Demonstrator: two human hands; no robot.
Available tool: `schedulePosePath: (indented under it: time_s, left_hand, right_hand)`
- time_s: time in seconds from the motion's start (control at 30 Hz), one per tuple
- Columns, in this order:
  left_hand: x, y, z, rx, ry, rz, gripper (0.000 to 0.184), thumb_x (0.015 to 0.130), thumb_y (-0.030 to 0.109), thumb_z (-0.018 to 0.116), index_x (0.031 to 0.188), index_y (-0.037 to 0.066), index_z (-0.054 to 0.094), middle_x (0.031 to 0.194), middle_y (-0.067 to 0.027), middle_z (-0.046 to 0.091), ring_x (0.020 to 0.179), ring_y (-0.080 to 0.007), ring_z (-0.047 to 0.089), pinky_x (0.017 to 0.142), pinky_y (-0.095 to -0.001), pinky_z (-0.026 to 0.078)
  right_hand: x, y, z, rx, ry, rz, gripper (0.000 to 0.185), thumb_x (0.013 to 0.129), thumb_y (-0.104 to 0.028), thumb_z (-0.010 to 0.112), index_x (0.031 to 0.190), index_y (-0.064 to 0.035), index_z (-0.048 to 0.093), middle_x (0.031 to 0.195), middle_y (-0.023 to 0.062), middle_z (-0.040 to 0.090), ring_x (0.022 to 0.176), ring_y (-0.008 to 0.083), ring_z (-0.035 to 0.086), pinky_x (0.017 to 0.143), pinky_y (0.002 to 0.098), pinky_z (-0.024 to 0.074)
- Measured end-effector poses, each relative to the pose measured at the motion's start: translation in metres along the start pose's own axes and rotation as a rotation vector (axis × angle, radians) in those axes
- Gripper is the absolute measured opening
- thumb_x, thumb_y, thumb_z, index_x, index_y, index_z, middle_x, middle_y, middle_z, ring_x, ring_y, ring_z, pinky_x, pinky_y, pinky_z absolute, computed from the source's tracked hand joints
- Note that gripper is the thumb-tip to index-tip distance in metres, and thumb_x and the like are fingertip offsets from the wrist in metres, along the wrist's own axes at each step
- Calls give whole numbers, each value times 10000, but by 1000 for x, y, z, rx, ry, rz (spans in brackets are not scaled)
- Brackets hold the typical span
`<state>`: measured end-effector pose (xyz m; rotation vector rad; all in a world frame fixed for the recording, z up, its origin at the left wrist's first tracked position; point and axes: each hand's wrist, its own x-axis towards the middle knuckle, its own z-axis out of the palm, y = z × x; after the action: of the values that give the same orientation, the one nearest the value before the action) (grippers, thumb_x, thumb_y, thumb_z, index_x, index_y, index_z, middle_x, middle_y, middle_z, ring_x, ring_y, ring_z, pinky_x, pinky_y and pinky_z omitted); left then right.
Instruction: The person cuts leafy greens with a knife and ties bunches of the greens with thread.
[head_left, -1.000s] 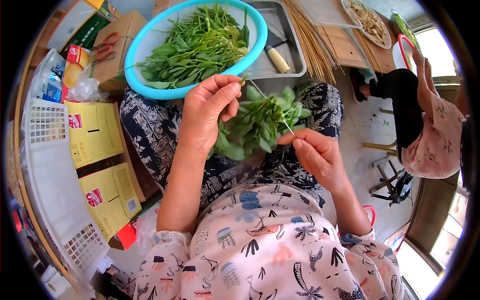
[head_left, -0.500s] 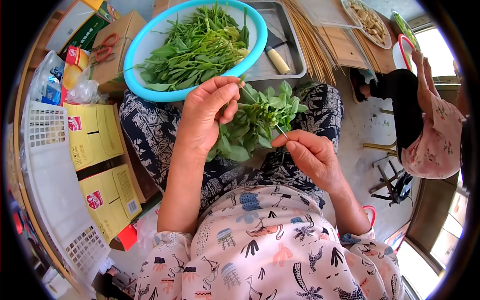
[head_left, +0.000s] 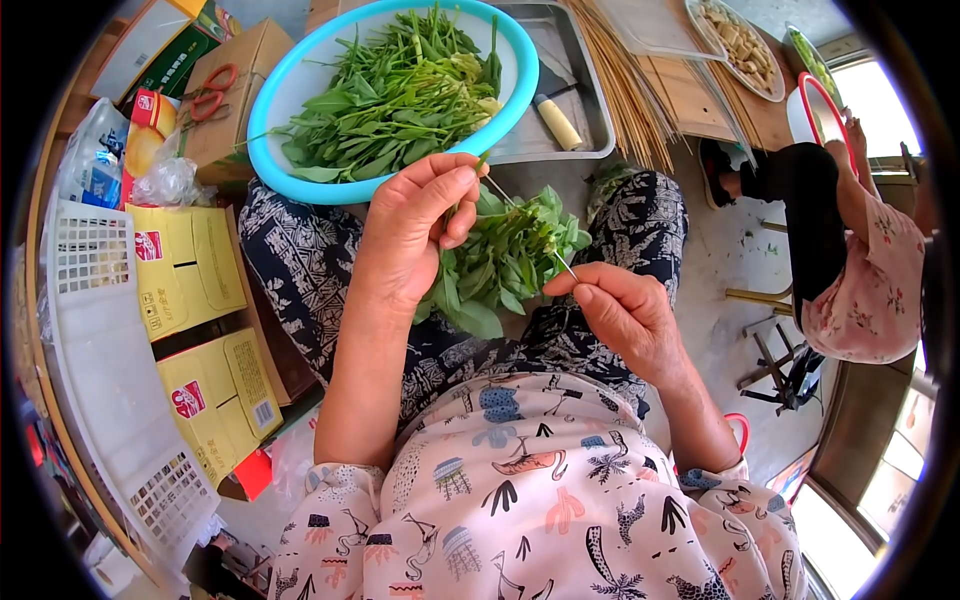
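A bunch of leafy greens hangs on a thin skewer above my lap. Between finger and thumb, my right hand pinches the skewer's near end. My left hand is closed in a pinch at its far end, and a short green stem pokes out above the fingertips. The rest of what the left fingers hold is hidden behind them. Just beyond the left hand stands a blue-rimmed basin heaped with loose leafy greens.
A metal tray holds a knife with a pale handle. Bamboo skewers and a plate of food pieces lie to its right. Yellow boxes and a white plastic basket line the left. Another person's bare foot and legs are at right.
The greens on the skewer have dropped a little and look more bunched, and more bare skewer shows near my left fingertips. Both hands stay almost in place.
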<state>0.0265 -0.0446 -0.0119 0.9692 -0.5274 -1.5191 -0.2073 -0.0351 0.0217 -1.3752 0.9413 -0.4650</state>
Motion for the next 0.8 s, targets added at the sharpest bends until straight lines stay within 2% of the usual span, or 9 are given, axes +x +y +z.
schedulePosePath:
  time_s: [0.4,0.47,0.8]
  left_hand:
    - [0,4,-3,52,-20,4,165,859,137,647,956,5,642,676,25,541,516,-42,442,443,-178,277]
    - [1,5,-6,73,-58,-13,188,854,130,640,995,6,631,793,-12,603,536,-68,454,449,-193,309]
    - [0,8,-5,114,-67,-15,170,854,126,640,969,2,638,764,-4,584,533,-66,455,443,-184,303]
  right_hand:
    - [0,0,-3,-1,-22,18,217,970,-151,490,1045,-18,645,540,-78,367,494,6,304,447,191,245]
    - [0,-1,-4,5,-26,25,218,970,-153,491,1046,-18,645,543,-78,370,496,6,305,447,192,245]
    - [-1,0,-7,59,-48,41,222,969,-159,495,1032,-19,655,566,-73,400,510,9,319,452,191,256]
